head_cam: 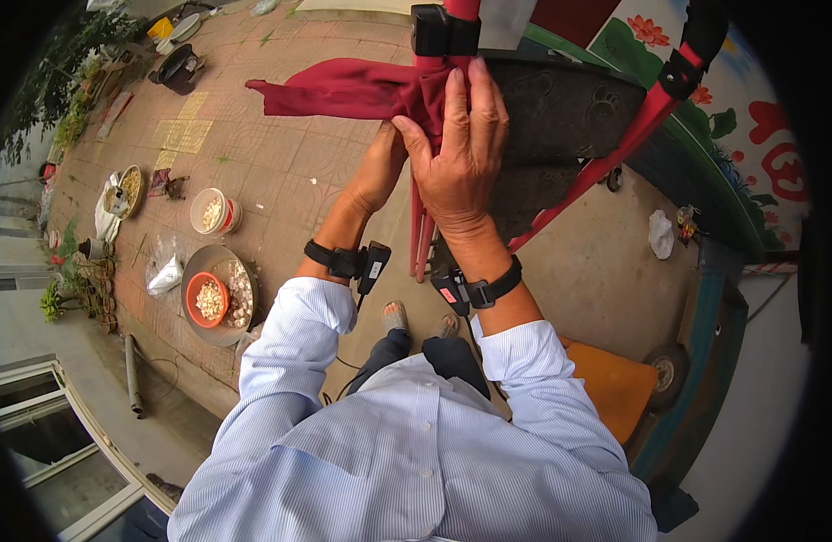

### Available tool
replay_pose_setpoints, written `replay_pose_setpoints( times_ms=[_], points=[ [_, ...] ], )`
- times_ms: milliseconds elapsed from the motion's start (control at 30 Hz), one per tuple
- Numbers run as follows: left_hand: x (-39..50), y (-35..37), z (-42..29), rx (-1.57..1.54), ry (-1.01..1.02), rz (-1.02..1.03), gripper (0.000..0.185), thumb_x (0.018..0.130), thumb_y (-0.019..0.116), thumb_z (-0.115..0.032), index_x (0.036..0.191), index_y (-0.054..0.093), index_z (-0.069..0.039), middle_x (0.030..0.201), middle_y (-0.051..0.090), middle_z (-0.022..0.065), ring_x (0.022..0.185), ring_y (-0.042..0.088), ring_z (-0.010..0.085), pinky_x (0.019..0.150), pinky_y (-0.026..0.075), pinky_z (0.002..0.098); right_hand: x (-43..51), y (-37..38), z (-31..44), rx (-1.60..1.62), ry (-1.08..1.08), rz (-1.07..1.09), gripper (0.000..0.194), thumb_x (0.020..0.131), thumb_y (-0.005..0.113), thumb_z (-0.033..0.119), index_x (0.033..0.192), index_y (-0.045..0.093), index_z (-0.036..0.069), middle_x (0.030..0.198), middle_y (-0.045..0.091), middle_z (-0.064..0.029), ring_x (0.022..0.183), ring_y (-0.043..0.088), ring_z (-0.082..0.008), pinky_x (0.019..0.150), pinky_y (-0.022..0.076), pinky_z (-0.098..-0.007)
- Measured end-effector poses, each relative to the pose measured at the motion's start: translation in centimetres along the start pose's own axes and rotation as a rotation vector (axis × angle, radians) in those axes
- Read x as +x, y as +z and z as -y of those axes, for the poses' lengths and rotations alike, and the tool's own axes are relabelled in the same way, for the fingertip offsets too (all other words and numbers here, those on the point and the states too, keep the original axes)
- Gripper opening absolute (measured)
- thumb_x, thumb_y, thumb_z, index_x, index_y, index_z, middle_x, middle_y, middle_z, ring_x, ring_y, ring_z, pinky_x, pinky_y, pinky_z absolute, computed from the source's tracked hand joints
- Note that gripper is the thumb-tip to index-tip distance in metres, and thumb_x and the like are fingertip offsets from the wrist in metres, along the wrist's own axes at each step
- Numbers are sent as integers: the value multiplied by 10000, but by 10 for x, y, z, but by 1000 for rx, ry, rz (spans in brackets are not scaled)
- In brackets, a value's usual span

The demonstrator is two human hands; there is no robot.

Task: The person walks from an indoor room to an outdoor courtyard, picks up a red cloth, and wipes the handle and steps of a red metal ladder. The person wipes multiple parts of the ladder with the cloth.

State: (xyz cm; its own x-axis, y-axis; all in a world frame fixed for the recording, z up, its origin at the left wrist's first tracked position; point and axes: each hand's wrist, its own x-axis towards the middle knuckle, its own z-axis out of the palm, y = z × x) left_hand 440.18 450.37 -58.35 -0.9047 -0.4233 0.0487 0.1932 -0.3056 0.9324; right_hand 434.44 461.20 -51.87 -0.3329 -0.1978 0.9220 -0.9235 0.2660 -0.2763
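A dark red cloth [348,88] is wrapped about a red metal post of a stepladder with black treads [558,101], its loose end stretching off to the left. My right hand [460,149] lies over the wrapped part, fingers pointing up along the post and thumb pressing the cloth's lower edge. From the left, my left hand [378,169] grips the cloth's underside; its thumb shows, while the other fingers are hidden. Just above the cloth, a black plastic joint [446,34] clasps the red tubing. Footprint patterns mark the upper tread.
On the paving at left stand a white bucket [216,211] and a grey basin [247,322] holding an orange bowl [193,298], with pale garlic-like pieces inside. A grey pipe [132,376] lies below them. At right are an orange board [612,386], a wheel [668,372] and a painted wall [734,88].
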Motion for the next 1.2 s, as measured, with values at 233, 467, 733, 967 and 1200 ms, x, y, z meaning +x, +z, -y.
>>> replay_pose_setpoints(
  times_ms=[233,467,733,967,1200],
  points=[
    [4,-13,-3,-211,-149,49,430,1114,398,-302,1380,597,-30,1343,664,107,1275,606,230,1146,424,421,-113,4,-8,-56,196,30,370,901,745,21,1268,736,66,1406,673,-89,1260,636,-315,1006,494,-411],
    [12,-53,10,115,-1,253,420,1087,450,-224,1378,592,43,1439,616,126,1357,558,253,1196,383,422,-204,6,-5,55,635,33,326,875,736,-51,1194,750,13,1245,709,-114,1092,679,-300,915,561,-382],
    [17,-22,10,104,7,259,390,1002,648,-145,1363,578,-19,1280,659,59,1156,619,177,1050,474,356,-187,5,25,703,1503,-454,584,957,563,112,1495,470,-93,1366,637,-186,1187,640,-233,1011,519,-341],
    [32,-37,2,-31,-129,292,685,1048,412,-509,1488,496,9,1469,582,176,1353,550,293,1166,400,422,-98,46,38,163,838,-362,665,900,818,230,1471,548,21,1471,497,-190,1365,472,-386,1116,438,-466],
    [68,-46,17,193,158,420,775,1024,516,-649,1516,476,-51,1494,543,182,1404,498,325,1203,341,495,-169,83,17,-68,681,-465,642,871,738,-20,1481,542,24,1542,492,-176,1378,514,-400,1135,462,-475]
  ],
)
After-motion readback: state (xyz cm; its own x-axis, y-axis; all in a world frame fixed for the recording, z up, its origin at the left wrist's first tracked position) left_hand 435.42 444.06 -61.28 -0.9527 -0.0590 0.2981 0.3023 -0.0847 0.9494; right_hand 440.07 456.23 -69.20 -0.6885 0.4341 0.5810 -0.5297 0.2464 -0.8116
